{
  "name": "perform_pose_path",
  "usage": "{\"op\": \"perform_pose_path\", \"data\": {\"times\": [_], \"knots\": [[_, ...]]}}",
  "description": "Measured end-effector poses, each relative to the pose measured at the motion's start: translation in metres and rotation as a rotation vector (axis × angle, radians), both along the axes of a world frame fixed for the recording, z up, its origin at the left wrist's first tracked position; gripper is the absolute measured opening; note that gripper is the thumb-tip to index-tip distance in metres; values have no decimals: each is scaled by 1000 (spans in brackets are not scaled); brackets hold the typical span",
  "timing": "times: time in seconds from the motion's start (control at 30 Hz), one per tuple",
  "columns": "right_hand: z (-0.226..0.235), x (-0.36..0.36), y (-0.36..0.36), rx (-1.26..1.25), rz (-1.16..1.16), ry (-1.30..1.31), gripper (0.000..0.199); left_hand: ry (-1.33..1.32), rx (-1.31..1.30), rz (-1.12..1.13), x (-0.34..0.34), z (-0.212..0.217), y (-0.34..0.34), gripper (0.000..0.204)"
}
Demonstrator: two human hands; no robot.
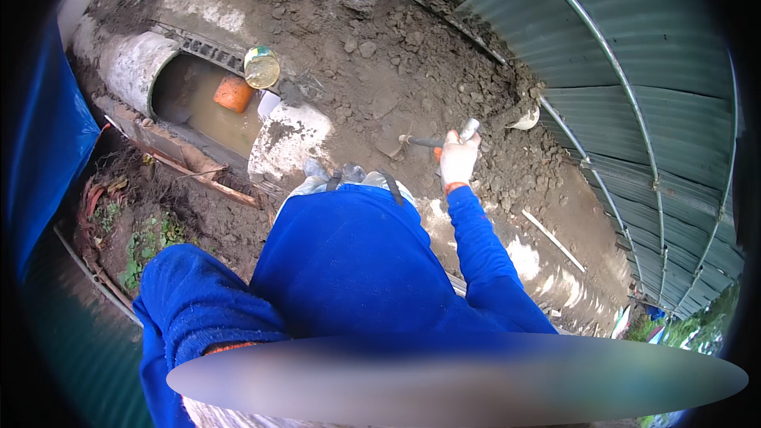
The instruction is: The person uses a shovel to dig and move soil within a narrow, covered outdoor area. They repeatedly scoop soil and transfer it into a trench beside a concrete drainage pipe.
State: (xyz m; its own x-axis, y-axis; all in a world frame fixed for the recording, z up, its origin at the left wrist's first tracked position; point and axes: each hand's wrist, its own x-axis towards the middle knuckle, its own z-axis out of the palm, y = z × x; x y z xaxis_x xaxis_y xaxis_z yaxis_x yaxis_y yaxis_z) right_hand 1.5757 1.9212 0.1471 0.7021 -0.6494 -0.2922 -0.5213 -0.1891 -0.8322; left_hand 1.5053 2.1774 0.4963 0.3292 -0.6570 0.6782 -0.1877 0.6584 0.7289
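Note:
My right hand [457,165], in a whitish work glove with an orange cuff, is closed around the pale upper end of a shovel [426,142]. The shovel's dark shaft points down to the left. Its muddy blade seems to rest on the soil near my feet, but blends into the mud. My left arm is bent up close to me; the glove of my left hand [208,414] shows only in part at the lower edge. A blurred oval hides its fingers. My boots [315,169] stand at the edge of a muddy concrete pipe section [291,141].
A water-filled trench [202,115] lies ahead left, with an orange container [234,93], a bucket [261,68] and a concrete pipe [139,67]. Planks [182,160] line its near side. Loose soil [372,47] lies ahead; a corrugated metal fence [618,55] with pipe rails stands right.

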Motion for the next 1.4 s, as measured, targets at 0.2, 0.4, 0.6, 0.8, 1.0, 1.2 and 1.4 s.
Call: {"op": "perform_pose_path", "data": {"times": [0.2,0.4,0.6,0.8,1.0,1.2,1.4], "knots": [[3,20,20,-16,31,26,53,-5,14,-19,7,0,-1,28],[-6,28,25,-102,56,37,53,-3,50,-63,20,-1,3,29],[-12,30,24,-200,109,122,50,44,26,-72,28,-7,10,29],[1,28,36,-147,89,116,50,65,3,-55,21,-5,9,29],[4,31,47,-125,106,44,51,86,-10,-42,7,1,2,30],[-15,31,37,-218,90,120,55,65,-27,-94,13,2,-1,30],[-27,15,37,-337,104,109,44,89,-33,-84,7,4,12,31]]}}
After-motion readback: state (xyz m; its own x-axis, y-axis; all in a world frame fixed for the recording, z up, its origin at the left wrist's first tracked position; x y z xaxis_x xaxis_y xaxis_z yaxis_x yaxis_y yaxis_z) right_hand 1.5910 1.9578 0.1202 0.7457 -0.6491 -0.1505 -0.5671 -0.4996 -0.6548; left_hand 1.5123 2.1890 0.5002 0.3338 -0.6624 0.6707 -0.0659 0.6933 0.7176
